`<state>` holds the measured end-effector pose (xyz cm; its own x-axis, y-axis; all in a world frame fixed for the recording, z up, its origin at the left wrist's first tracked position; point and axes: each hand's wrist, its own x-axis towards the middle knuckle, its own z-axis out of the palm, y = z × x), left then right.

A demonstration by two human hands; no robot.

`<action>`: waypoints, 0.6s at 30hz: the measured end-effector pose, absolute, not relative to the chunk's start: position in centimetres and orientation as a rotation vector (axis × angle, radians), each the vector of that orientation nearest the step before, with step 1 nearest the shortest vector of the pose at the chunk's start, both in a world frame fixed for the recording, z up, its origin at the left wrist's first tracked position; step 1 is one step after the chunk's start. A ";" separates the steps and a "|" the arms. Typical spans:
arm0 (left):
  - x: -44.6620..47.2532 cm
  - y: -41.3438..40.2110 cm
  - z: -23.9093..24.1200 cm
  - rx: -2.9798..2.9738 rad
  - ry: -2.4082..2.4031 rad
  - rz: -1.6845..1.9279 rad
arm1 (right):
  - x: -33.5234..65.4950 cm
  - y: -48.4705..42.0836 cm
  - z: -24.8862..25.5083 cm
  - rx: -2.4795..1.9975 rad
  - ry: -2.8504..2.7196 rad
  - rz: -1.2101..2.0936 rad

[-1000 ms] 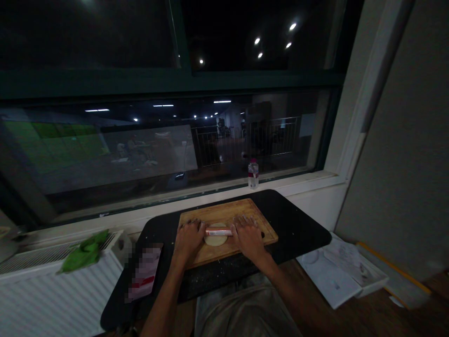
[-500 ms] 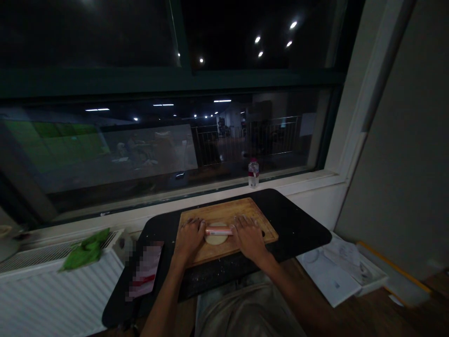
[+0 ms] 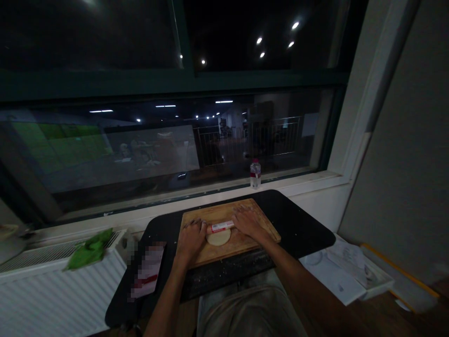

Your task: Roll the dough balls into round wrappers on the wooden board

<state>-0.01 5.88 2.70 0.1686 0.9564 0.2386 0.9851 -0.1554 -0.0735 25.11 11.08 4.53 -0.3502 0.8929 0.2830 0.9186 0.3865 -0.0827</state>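
Note:
A wooden cutting board lies on a black table. On it sits a flat round piece of dough. A rolling pin with a red and white label lies across the dough's far edge, tilted with its right end farther from me. My left hand presses flat on the pin's left end. My right hand presses flat on its right end, fingers stretched out.
A water bottle stands on the window sill behind the table. A blurred packet lies on the table's left side. A green cloth rests on the radiator at left. Papers lie low at the right.
The rolling pin has moved away from me, from the dough's middle to its far edge. My right hand went farther forward than the left, so the pin now lies tilted.

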 end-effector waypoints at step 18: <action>0.6 5.5 3.4 -2.263 -1.937 -0.297 | 25.6 2.4 1.8 -1.513 -2.243 -0.178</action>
